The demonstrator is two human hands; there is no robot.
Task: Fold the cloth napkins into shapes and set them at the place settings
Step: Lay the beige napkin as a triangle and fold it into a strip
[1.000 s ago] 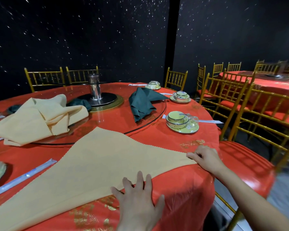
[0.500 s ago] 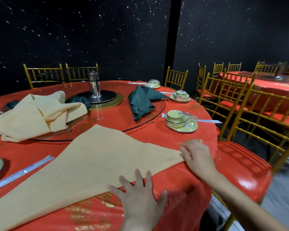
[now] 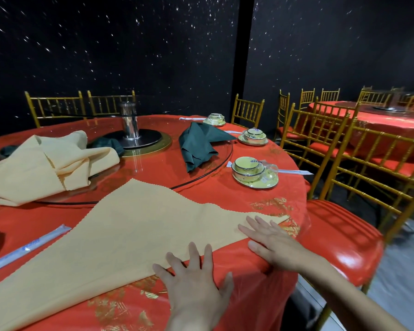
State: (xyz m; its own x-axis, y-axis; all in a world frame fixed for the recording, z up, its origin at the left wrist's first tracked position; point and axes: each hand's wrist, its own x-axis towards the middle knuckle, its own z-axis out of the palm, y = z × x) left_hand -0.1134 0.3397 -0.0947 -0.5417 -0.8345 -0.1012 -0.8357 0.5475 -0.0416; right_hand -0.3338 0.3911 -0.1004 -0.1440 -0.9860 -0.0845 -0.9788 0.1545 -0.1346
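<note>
A yellow cloth napkin (image 3: 120, 232) lies folded into a flat triangle on the red tablecloth (image 3: 227, 194) in front of me. My left hand (image 3: 194, 280) lies flat with spread fingers, its fingertips on the napkin's near folded edge. My right hand (image 3: 270, 240) presses flat on the napkin's right corner, fingers straight. On the glass turntable (image 3: 222, 151) lie a crumpled yellow napkin (image 3: 46, 166) at the left and a dark green napkin (image 3: 198, 144) at the right.
Wrapped bowl-and-plate sets stand at the place settings (image 3: 253, 173), (image 3: 253, 137), (image 3: 214, 119). Wrapped chopsticks (image 3: 26, 248) lie at the left. A red-seated gold chair (image 3: 344, 237) stands close at the right, with more gold chairs and another red table (image 3: 378, 120) behind.
My right hand has uncurled from the napkin's right corner and now lies flat on it, a little nearer to me. The left hand has stayed on the near edge.
</note>
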